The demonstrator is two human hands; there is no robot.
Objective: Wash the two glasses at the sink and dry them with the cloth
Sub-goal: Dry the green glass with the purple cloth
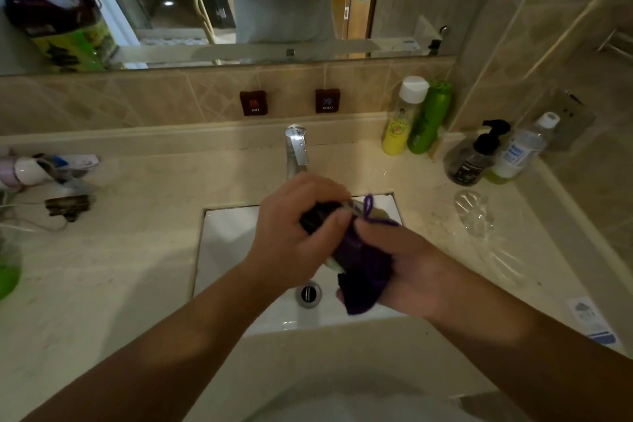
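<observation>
Tags (253,103) reading HOT and COLD are being shown; a glass (346,212) in purple cloth (363,260) is being gripped by both hands' curled fingers (329,216).

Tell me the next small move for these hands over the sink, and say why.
Probably keep turning the glass inside the cloth. The left hand grips one end, the right hand holds the purple cloth wrapped round it, so drying looks under way. The other glass lies on the counter to the right.
</observation>
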